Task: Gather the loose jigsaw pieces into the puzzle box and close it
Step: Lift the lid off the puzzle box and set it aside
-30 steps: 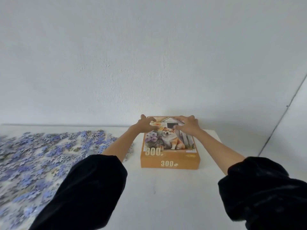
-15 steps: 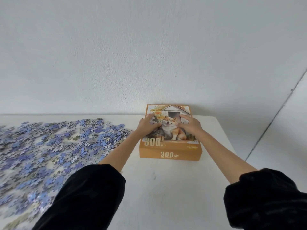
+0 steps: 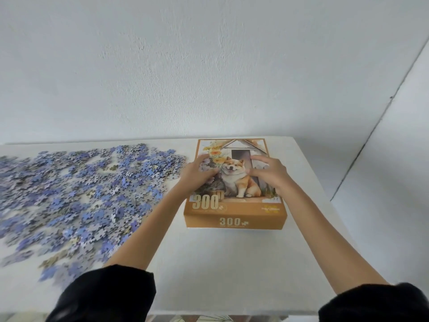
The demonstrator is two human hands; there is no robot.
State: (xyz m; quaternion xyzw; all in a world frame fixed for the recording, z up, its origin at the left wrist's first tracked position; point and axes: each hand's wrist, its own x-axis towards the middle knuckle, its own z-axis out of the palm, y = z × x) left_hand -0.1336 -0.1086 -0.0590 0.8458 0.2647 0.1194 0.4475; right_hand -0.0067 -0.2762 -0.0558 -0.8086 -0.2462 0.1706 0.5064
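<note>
White table [image 3: 220,263], carrying everything listed; blue-grey jigsaw pieces [image 3: 81,194], loose, spread over its left half, all outside the box. Orange puzzle box [image 3: 234,219], lid on and dog picture up, lying just right of the pieces with its far end at the table's back edge. Left hand [image 3: 197,175] and right hand [image 3: 269,174], one either side of the dog, fingers spread on the lid and gripping nothing, now at mid-lid rather than at the far corners as a second ago.

Printed cardboard box [image 3: 235,205] — slight sheen; matt white table [image 3: 220,263]; rough plaster wall [image 3: 209,66].
</note>
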